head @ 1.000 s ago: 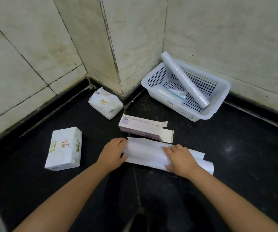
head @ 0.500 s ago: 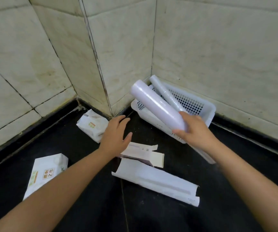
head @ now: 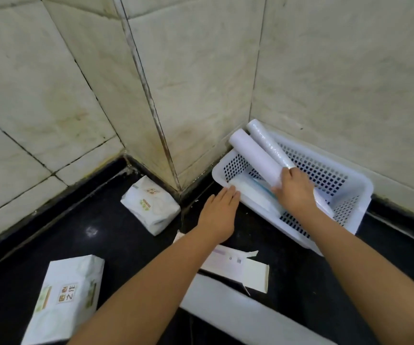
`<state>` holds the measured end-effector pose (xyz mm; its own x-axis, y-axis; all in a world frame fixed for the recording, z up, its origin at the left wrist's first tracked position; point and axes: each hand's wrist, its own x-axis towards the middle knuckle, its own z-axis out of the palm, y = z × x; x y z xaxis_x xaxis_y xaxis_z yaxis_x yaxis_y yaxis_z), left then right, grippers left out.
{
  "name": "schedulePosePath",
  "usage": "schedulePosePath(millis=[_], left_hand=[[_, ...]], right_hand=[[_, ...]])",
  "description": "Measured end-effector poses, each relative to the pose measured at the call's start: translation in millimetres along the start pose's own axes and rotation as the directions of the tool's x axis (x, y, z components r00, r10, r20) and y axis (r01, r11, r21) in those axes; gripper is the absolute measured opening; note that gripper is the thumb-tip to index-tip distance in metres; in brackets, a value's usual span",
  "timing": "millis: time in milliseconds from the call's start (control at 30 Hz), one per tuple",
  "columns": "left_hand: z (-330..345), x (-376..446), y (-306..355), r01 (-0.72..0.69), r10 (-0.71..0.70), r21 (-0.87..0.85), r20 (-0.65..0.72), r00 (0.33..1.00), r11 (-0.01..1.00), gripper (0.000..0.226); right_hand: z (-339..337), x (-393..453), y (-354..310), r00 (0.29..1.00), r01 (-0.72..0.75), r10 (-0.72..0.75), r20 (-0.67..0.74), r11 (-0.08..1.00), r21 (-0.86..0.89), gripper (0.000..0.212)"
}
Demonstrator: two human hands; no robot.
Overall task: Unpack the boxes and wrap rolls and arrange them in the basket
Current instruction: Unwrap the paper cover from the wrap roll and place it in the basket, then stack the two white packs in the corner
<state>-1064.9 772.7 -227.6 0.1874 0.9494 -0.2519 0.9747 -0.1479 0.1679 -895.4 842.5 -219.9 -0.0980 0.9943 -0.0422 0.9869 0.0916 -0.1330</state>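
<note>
A white perforated basket (head: pixel 350 192) stands in the wall corner. My right hand (head: pixel 294 192) grips a pale lilac wrap roll (head: pixel 255 158) and holds it slanted inside the basket, right beside a shiny clear wrap roll (head: pixel 269 145) that leans on the back rim. A flat white and blue packet (head: pixel 255 195) lies on the basket floor. My left hand (head: pixel 219 212) is flat with fingers out, its tips touching the basket's near left rim. Two emptied cartons lie on the floor: a small one with open flaps (head: pixel 235 266) and a long white one (head: pixel 238 312).
A soft tissue pack (head: pixel 151 205) lies by the wall corner on the dark floor. A second tissue pack (head: pixel 64 300) rests at the lower left. Tiled walls close in behind and to the left of the basket.
My right hand pulled the lilac roll from the long carton, lifted it and lowered it into the basket. My left hand left the carton and reached the basket rim.
</note>
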Motion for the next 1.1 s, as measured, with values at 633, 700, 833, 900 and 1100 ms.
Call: schedulePosePath(millis=[633, 700, 833, 900, 1100], left_hand=[[28, -193, -143, 0.657, -0.664, -0.095, -0.12, 0.738, 0.748, 0.086], [33, -220, -162, 0.778, -0.78, -0.08, 0.005, 0.625, 0.623, 0.1], [47, -245, -182, 0.893, -0.87, -0.214, 0.223, 0.439, 0.396, 0.114], [57, -249, -185, 0.891, -0.882, -0.274, 0.207, 0.423, 0.363, 0.11], [51, -262, -211, 0.729, -0.902, -0.636, 0.116, 0.416, 0.254, 0.101]], right_hand=[[24, -89, -155, 0.817, 0.568, -0.571, -0.082, 0.771, 0.289, 0.042], [38, -88, -192, 0.836, 0.502, -0.538, 0.11, 0.829, 0.246, 0.057], [62, -79, -243, 0.899, 0.362, -0.383, 0.211, 0.923, 0.13, 0.06], [72, -77, -252, 0.915, 0.321, -0.334, 0.228, 0.943, 0.091, 0.043], [74, -88, -260, 0.771, 0.623, -0.607, 0.19, 0.781, -0.032, 0.028]])
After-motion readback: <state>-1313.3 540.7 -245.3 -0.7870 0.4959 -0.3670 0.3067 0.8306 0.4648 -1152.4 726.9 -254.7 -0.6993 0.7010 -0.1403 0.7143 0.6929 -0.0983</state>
